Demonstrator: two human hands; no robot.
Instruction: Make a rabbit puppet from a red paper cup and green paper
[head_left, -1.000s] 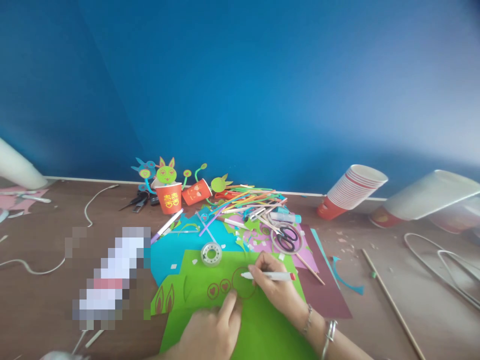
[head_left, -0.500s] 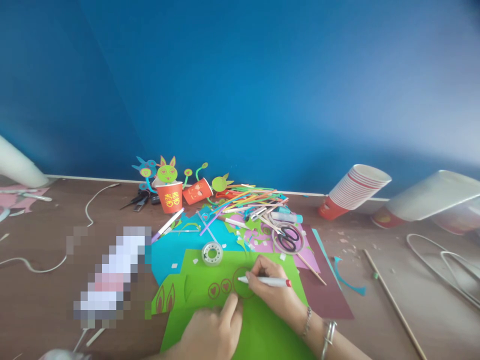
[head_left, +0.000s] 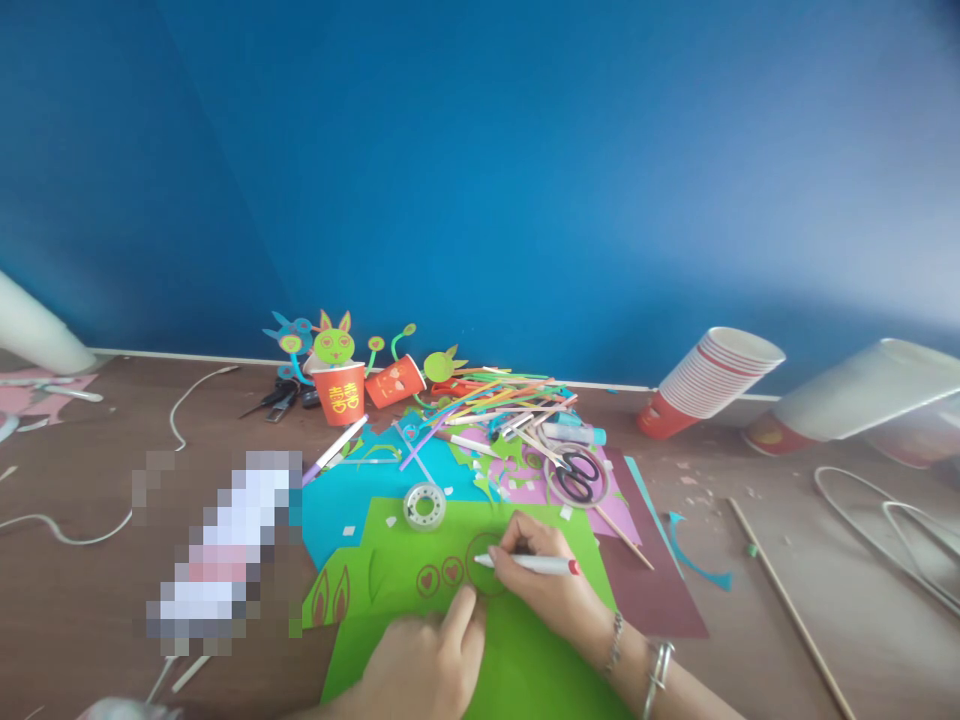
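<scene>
My right hand (head_left: 541, 570) grips a white marker pen (head_left: 529, 564) with a red end cap. Its tip points left, inside a large circle outline (head_left: 475, 562) on the green paper sheet (head_left: 547, 665). My left hand (head_left: 429, 655) rests on the same sheet, index finger stretched out just below the drawn shapes and the other fingers partly curled. Two small red circles with hearts (head_left: 439, 574) are drawn left of the large outline. Pointed ear shapes (head_left: 330, 596) show on the green paper at the left. A clear tape roll (head_left: 424, 507) lies at the sheet's upper edge.
Behind are black-handled scissors (head_left: 576, 474), a pile of coloured sticks (head_left: 510, 395), blue paper (head_left: 330, 510) and scraps. A red cup (head_left: 341, 393) with a green paper face stands at the back. Stacked cups (head_left: 709, 380) lean to the right, near a wooden stick (head_left: 787, 605).
The pen's tip has shifted very slightly within the large circle. My left hand and the paper are in the same place.
</scene>
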